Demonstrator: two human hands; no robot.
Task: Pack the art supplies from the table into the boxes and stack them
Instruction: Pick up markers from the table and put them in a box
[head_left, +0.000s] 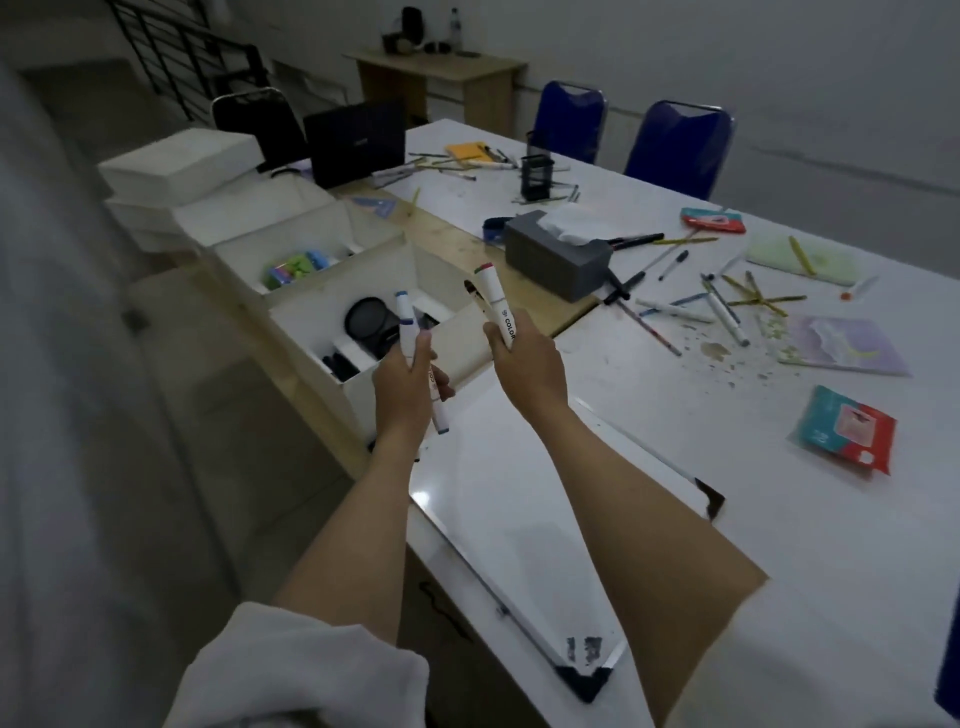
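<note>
My left hand (405, 379) grips white markers with blue caps (406, 325), held just over the near edge of an open white box (363, 384). That box holds a round black item (370, 323) and other dark things. My right hand (524, 358) grips white markers with red and green caps (493, 301), raised beside the same box. A second open white box (311, 234) behind it contains green and blue pieces (293, 267). Several loose pens and markers (717, 306) lie scattered on the white table (779, 519) to the right.
Closed white boxes (182, 166) are stacked at far left. A whiteboard (519, 499) lies under my forearms. A grey tissue box (558, 254), a black pen holder (535, 176), wipe packets (844, 428), a black case (356, 143) and blue chairs (675, 145) stand around.
</note>
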